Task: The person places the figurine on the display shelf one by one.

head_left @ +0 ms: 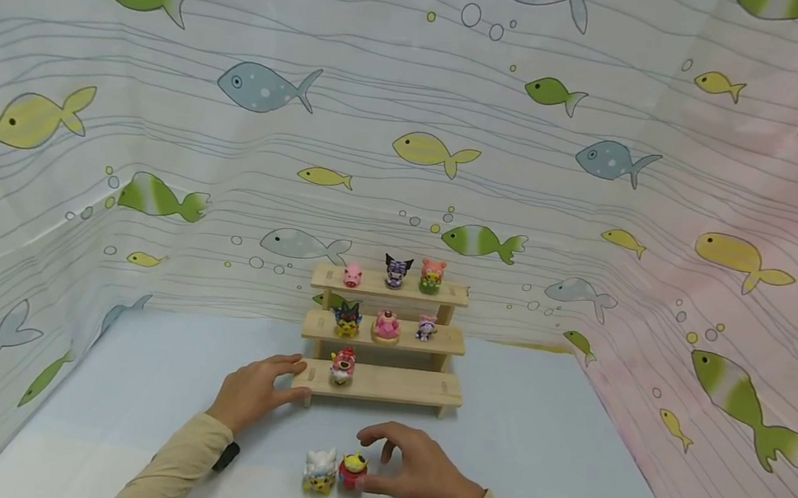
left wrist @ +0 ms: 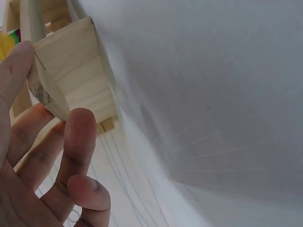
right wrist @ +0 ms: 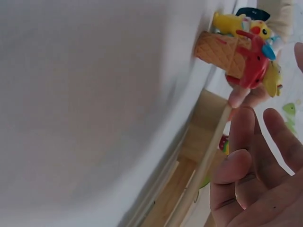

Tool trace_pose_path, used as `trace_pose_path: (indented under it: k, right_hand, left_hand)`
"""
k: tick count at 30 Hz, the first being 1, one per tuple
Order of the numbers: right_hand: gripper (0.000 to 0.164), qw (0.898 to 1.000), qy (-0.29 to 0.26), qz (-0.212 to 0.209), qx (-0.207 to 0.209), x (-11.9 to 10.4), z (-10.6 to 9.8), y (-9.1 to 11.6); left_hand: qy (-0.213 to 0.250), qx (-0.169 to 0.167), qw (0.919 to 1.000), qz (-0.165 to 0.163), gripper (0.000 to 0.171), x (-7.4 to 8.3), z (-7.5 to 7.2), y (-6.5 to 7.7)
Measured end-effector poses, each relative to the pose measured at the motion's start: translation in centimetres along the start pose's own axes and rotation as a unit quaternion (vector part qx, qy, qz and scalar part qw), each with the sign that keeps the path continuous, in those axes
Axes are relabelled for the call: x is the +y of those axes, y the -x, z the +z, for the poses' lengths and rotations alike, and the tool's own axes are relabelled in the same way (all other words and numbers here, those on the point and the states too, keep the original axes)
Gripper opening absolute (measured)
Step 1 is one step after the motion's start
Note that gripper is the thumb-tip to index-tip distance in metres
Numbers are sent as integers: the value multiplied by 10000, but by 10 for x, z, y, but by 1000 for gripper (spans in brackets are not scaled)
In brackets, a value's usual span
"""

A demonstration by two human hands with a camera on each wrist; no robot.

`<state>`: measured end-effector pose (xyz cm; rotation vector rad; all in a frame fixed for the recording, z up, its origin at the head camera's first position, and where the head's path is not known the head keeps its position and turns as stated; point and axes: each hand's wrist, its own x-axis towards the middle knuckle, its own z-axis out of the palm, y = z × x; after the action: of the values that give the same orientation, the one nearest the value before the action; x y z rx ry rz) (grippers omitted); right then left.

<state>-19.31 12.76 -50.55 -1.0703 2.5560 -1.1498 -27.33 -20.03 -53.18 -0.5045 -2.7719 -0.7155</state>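
Observation:
My left hand (head_left: 253, 391) grips the left end of the wooden tiered stand (head_left: 390, 385), thumb at the front and fingers behind the bottom board's edge, as the left wrist view shows. On the table in front of the stand, my right hand (head_left: 420, 469) is by a red figurine with a yellow top (head_left: 353, 470), its thumb close to the figurine's right side and its fingers spread and bent above. That figurine's base is a waffle cone (right wrist: 220, 49) in the right wrist view. Just left of it stands a yellow figurine with a white cap (head_left: 320, 472).
A red-capped figurine (head_left: 343, 367) stands at the left of the bottom tier. Three figurines, including a pink one (head_left: 386, 325), line the middle tier. Three more, among them a black-eared one (head_left: 397, 272), are on top. A fish-patterned curtain (head_left: 420, 77) surrounds the white table (head_left: 533, 432).

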Motion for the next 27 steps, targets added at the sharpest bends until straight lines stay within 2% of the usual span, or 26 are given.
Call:
trace_pose_path:
  k: [7, 12, 27]
  right_hand:
    - [58, 9988, 464, -66, -127, 1, 10, 0]
    - [54, 9967, 786, -151, -137, 2, 15, -1]
    - [48, 9950, 959, -272, 17, 7, 19, -3]
  left_hand:
    - [-28, -21, 10000, -30, 58, 1, -1, 0]
    - [-42, -42, 10000, -42, 58, 1, -1, 0]
    - [-60, 14, 10000, 7, 59, 1, 0, 0]
